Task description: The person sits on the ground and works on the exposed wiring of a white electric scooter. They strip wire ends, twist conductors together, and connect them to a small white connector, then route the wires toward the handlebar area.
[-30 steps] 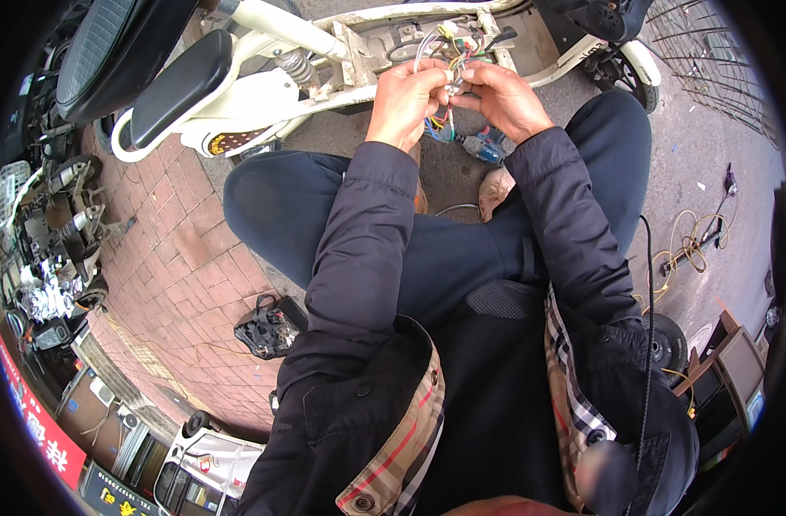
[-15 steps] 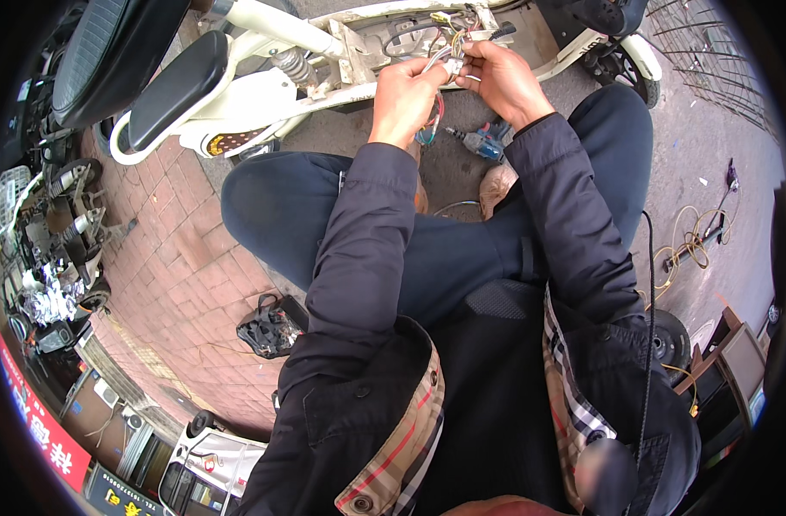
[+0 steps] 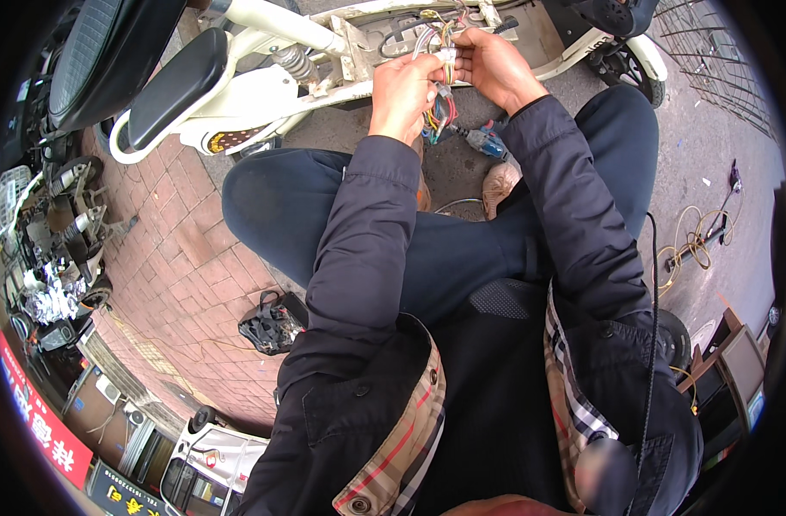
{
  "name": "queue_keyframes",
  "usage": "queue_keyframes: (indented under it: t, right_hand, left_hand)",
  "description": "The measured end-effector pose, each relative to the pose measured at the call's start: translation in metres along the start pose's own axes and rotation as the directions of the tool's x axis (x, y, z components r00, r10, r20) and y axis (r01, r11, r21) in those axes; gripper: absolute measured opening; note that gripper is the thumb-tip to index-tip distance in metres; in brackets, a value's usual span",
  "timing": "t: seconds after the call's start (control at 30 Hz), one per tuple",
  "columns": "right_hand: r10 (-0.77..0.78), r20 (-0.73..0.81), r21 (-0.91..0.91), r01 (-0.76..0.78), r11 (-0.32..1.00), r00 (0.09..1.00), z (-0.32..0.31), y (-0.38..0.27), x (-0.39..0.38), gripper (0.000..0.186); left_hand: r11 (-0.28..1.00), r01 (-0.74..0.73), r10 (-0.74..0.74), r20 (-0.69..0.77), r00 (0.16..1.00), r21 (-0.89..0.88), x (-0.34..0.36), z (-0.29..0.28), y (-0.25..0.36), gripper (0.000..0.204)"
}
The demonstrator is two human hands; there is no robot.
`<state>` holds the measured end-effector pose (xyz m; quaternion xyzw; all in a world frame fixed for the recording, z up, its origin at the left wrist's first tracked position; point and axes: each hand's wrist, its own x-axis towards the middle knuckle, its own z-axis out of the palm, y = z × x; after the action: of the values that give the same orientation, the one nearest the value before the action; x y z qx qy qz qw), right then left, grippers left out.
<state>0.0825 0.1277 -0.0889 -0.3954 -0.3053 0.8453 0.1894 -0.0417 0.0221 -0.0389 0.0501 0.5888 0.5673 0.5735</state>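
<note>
- head view: left hand [image 3: 399, 93] pinches bundled wires [image 3: 449, 74] over the scooter frame's [image 3: 324, 101] near edge
- right hand [image 3: 501, 76] touches them, grip unclear
- wires look light, limp; probably best held where bundled

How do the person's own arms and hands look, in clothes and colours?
The left sleeve and the right sleeve are long, dark navy or black, smooth and wrinkled along the forearm, each with a plain cuff at the wrist. The left hand and the right hand wear no gloves. The jacket's open front shows a tan checked lining.
</note>
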Motion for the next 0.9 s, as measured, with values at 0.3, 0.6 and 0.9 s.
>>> queue_keyframes:
  t: [0.3, 0.6, 0.9]
  right_hand:
    - [0.003, 0.005, 0.001, -0.003, 1.0, 1.0, 0.0027, -0.0012, -0.0025, 0.022]
    - [-0.003, 0.006, 0.002, 0.003, 1.0, 1.0, 0.0025, 0.0, -0.0043, 0.021]
    - [-0.015, -0.004, 0.013, 0.015, 1.0, 1.0, 0.0025, 0.0011, -0.0042, 0.022]
  left_hand:
    - [1.0, -0.011, 0.011, 0.02, 1.0, -0.003, 0.0026, -0.0033, -0.0029, 0.018]
    - [1.0, -0.021, 0.021, 0.029, 0.999, -0.009, 0.0009, -0.0039, -0.0023, 0.019]
    - [0.998, -0.021, 0.023, 0.023, 0.999, -0.057, -0.0003, -0.0032, -0.0015, 0.009]
